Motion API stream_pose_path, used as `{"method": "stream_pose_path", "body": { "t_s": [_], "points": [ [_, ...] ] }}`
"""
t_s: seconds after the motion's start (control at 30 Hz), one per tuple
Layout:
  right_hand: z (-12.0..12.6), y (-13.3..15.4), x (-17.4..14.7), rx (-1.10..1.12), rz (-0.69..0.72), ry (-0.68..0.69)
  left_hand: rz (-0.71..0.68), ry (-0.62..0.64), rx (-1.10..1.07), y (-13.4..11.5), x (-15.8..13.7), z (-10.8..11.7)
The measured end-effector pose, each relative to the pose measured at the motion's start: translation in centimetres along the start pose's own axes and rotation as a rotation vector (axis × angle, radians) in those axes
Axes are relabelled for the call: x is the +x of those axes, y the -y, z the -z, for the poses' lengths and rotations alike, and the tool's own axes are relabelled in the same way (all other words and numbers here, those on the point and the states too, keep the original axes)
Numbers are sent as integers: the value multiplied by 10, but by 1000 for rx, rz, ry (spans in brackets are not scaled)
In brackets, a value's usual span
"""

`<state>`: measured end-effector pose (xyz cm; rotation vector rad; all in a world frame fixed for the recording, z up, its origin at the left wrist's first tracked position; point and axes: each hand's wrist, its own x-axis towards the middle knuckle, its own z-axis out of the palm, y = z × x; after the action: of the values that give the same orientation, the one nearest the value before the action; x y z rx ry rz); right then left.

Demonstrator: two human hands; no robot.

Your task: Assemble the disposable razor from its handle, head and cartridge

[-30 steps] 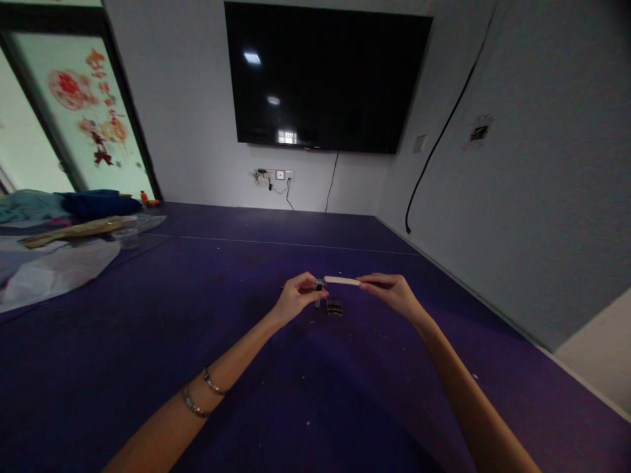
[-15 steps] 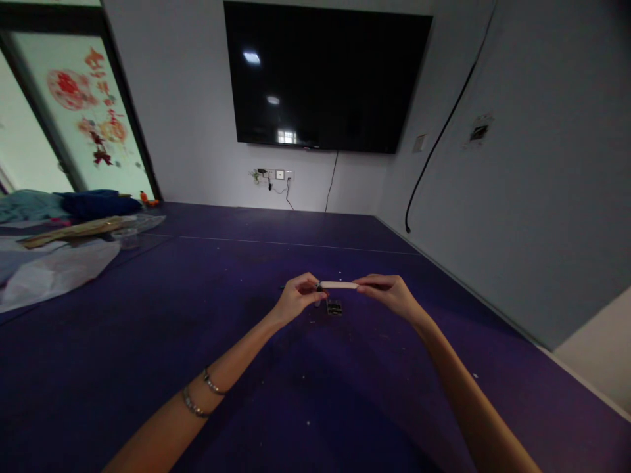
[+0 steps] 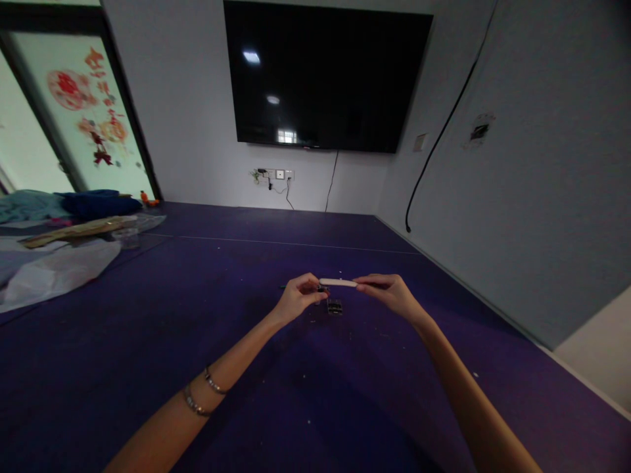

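A slim, pale, slightly curved bar (image 3: pixel 338 282) lies nearly level between my hands. My right hand (image 3: pixel 389 291) pinches its right end between thumb and fingertips. At the bar's left end, my left hand (image 3: pixel 298 297) has its thumb and fingers closed around something small and dark, too small to name. I cannot tell whether those fingers also grip the bar. Just below, a small clear case (image 3: pixel 334 307) with dark contents rests on the purple surface (image 3: pixel 305 407). Another small object, partly hidden, shows under my left thumb.
White plastic sheeting (image 3: pixel 64 269), a long tan piece (image 3: pixel 81 231) and dark blue cloth (image 3: pixel 101 203) lie at the far left. A television (image 3: pixel 328 75) hangs on the wall ahead. A black cable (image 3: pixel 436 144) dangles along the right wall. White specks dot the surface.
The bar's left end has risen slightly, and more of the small dark thing shows beneath it by my left fingers. Both hands stay almost in place.
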<state>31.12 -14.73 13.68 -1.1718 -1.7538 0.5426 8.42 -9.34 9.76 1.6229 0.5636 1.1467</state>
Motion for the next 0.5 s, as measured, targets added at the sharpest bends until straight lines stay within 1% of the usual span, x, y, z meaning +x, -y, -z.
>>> {"method": "stream_pose_path", "body": {
  "t_s": [0.13, 0.27, 0.33, 0.5],
  "points": [
    [3, 1, 0, -45, -7, -34, 13, 14, -27, 1, 0, 1],
    [2, 9, -1, -57, 35, 23, -4, 6, 18, -1, 0, 1],
    [0, 10, -1, -62, 36, 29, 1, 4, 34, -2, 0, 0],
    [0, 7, -1, -86, 28, -31, 13, -11, 29, 0, 0, -1]
  ]
}}
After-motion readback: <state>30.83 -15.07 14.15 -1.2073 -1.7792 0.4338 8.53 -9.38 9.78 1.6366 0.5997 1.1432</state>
